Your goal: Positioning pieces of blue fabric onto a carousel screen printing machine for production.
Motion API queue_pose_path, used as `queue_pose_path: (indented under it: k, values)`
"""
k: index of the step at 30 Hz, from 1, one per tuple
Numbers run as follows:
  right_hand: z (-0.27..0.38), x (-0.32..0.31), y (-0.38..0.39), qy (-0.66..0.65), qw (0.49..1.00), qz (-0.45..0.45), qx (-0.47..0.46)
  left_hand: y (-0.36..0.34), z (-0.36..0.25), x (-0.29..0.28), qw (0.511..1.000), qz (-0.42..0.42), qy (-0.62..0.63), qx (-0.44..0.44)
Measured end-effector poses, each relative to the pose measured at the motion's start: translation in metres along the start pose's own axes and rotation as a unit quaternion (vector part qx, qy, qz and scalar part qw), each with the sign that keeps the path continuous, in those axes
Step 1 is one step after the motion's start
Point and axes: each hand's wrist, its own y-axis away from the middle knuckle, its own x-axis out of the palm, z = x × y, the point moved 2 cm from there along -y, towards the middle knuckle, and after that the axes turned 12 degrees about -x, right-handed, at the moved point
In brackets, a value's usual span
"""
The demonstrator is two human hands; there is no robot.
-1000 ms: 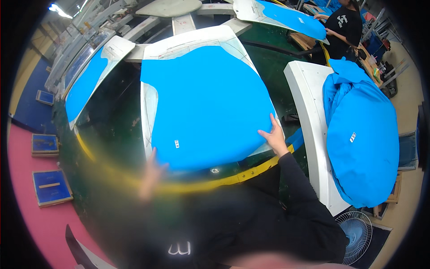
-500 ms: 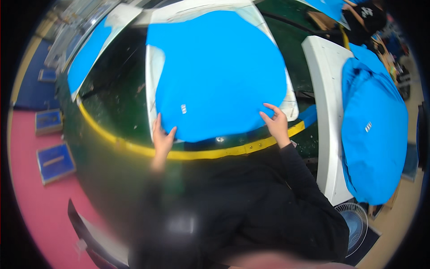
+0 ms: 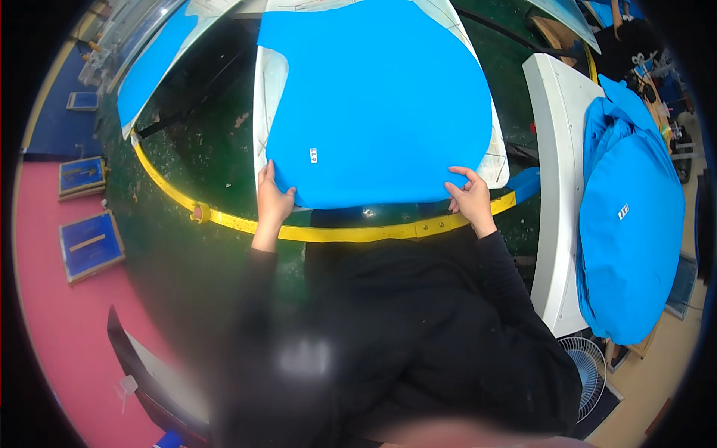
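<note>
A bright blue fabric piece (image 3: pixel 377 104) with a small pale label lies flat on a white board (image 3: pixel 499 168) in front of me, the board showing along both sides. My left hand (image 3: pixel 274 196) is closed on the fabric's near left corner, fingertips along the edge. Its near right edge is pinched by my right hand (image 3: pixel 469 196), index finger bent over it. Beyond the hands a curved yellow rail (image 3: pixel 336 233) runs below the board's near edge.
At right a white stand (image 3: pixel 553 194) carries a pile of blue fabric (image 3: pixel 627 246), with a fan (image 3: pixel 582 377) below. Another blue-covered board (image 3: pixel 153 63) is upper left, screen frames (image 3: pixel 91 246) lower left. A co-worker's arm (image 3: pixel 617 19) shows top right.
My view has tilted, so the board sits higher in the picture. My right hand has moved down the fabric's side to the near edge; both hands have closed on that edge.
</note>
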Motion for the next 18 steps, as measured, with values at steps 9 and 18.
queue_pose_path:
  k: [9, 18]
  values:
    - [0.062, -0.057, 0.041, 0.281, 0.947, -0.021, -0.157, -0.016, 0.023, 0.005, 0.977, -0.099, -0.143, 0.121]
    - [0.108, -0.191, 0.13, 0.73, 0.603, -0.229, -0.227, 0.025, -0.091, 0.046, 0.973, -0.029, 0.027, 0.229]
